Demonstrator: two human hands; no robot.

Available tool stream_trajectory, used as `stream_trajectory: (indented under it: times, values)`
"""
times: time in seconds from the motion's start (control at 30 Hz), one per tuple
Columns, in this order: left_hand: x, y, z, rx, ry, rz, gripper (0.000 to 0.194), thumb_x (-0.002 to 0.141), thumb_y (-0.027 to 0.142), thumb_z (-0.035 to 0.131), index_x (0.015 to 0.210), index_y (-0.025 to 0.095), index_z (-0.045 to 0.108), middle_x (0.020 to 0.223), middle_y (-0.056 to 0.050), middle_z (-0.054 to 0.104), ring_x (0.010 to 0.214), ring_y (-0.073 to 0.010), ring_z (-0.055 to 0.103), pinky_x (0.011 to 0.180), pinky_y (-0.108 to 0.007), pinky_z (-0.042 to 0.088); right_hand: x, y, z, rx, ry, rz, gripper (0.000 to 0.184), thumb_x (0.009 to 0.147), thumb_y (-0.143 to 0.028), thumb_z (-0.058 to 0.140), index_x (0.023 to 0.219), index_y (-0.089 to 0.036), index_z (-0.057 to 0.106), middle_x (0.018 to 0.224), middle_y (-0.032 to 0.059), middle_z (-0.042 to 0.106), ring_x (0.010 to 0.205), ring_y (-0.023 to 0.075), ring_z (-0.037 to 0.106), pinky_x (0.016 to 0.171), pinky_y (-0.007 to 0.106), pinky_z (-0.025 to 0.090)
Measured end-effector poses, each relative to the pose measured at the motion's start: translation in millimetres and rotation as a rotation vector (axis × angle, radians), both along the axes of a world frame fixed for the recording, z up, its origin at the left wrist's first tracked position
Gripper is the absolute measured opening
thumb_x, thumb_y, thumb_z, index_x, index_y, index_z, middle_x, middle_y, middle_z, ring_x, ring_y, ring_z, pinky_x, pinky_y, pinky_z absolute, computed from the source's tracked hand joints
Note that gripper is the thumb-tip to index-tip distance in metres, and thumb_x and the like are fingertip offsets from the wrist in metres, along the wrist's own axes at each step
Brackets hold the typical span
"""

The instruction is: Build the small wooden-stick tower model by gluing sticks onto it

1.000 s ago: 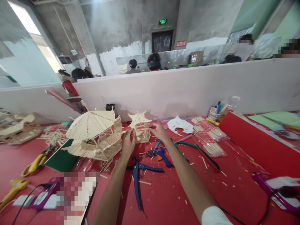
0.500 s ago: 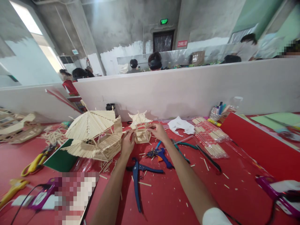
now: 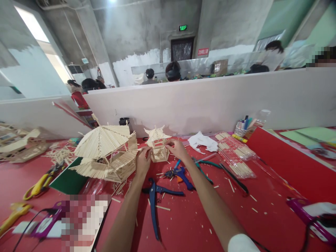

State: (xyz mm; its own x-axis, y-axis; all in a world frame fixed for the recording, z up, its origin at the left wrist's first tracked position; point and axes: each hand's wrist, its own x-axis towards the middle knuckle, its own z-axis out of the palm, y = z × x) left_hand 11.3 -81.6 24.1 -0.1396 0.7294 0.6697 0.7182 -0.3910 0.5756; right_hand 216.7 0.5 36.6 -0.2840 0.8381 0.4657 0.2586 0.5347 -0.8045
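A small pavilion model made of thin wooden sticks stands on the red table. My left hand grips its left side with curled fingers. My right hand pinches its right upper edge. A larger stick pavilion stands just left of my left hand. Blue pliers lie on the table between my forearms, and a blue glue gun lies right under my right wrist.
Packs of sticks and a white cloth lie to the right, with a pen cup by the white partition. Yellow scissors, loose sticks and another stick model are at left. People sit beyond the partition.
The view has shifted slightly; both hands stay on the small pavilion with hardly any movement.
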Motion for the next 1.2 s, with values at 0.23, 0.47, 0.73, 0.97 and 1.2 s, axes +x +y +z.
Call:
stream_trajectory:
  times: [0.23,0.47,0.73,0.97,1.2]
  values:
    - [11,7,6.3,-0.053,-0.065,0.033,0.014,0.093,0.035,0.057,0.095,0.021,0.060,0.093,-0.006,0.068,0.086,-0.0206,0.065,0.083,-0.035,0.052,1,4,-5.7,-0.034,0.055,0.047,0.012,0.079,-0.023,0.062,0.089,-0.016,0.065,0.085,0.0052,0.073,0.079,0.0175,0.069,0.077,0.030,0.053]
    - [15,19,5.2,-0.076,-0.127,0.073,0.011,0.087,0.032,0.060,0.091,0.022,0.055,0.090,-0.003,0.059,0.077,-0.0174,0.061,0.073,-0.030,0.051,6,9,-9.3,-0.019,0.111,0.116,0.014,0.079,-0.021,0.059,0.093,-0.018,0.062,0.090,0.0050,0.072,0.086,0.0181,0.069,0.081,0.031,0.053]
    - [10,23,2.9,-0.089,-0.150,0.069,0.011,0.084,0.030,0.064,0.087,0.022,0.057,0.087,-0.001,0.058,0.074,-0.0154,0.060,0.073,-0.028,0.051,1,10,-11.2,0.000,0.123,0.124,0.013,0.083,-0.028,0.063,0.091,-0.019,0.066,0.090,0.0054,0.073,0.084,0.0195,0.069,0.081,0.033,0.053]
    - [10,19,-2.4,-0.060,-0.139,0.047,0.010,0.087,0.029,0.060,0.093,0.022,0.057,0.091,-0.003,0.063,0.084,-0.0184,0.064,0.081,-0.032,0.053,-3,7,-11.9,0.024,0.087,0.082,0.015,0.083,-0.026,0.061,0.090,-0.018,0.072,0.083,0.0046,0.073,0.074,0.0186,0.066,0.076,0.032,0.052]
    - [11,18,-2.6,-0.040,-0.122,0.045,0.010,0.089,0.031,0.057,0.092,0.022,0.057,0.091,-0.005,0.064,0.083,-0.0191,0.064,0.078,-0.032,0.053,-1,6,-10.3,0.036,0.046,0.054,0.015,0.083,-0.025,0.061,0.088,-0.017,0.073,0.081,0.0055,0.073,0.075,0.0190,0.067,0.075,0.032,0.052]
